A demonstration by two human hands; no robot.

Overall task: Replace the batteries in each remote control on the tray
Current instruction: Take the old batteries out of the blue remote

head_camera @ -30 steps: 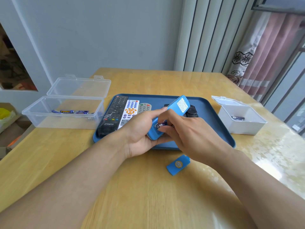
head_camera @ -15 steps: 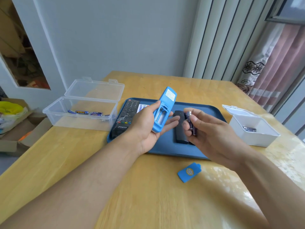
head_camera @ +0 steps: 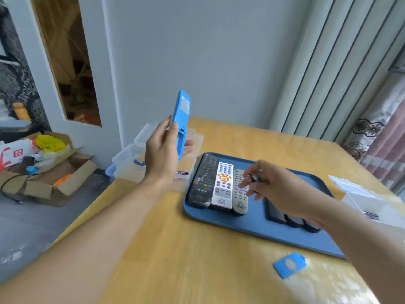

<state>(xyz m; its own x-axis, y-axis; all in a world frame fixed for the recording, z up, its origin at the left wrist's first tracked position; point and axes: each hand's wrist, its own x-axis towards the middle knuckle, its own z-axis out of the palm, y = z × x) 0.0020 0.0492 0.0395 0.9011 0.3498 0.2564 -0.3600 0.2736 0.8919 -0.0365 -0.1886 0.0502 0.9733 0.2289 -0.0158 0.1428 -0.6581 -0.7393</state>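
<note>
My left hand holds the blue remote upright above the clear box, its open battery bay facing right. My right hand hovers over the blue tray and pinches a small dark battery at its fingertips. On the tray lie a black remote, a white remote and a grey remote side by side, with dark remotes partly hidden under my right forearm. The blue battery cover lies on the table near the tray's front edge.
The clear box holds loose batteries. A white box with its lid open stands at the right of the tray with a battery inside. A cardboard box of clutter sits on the floor at the left, beyond the table's edge.
My left hand has lifted the blue remote up and to the left, over the clear box. My right hand, with the battery pulled out, has moved over the tray. The camera has swung left.
</note>
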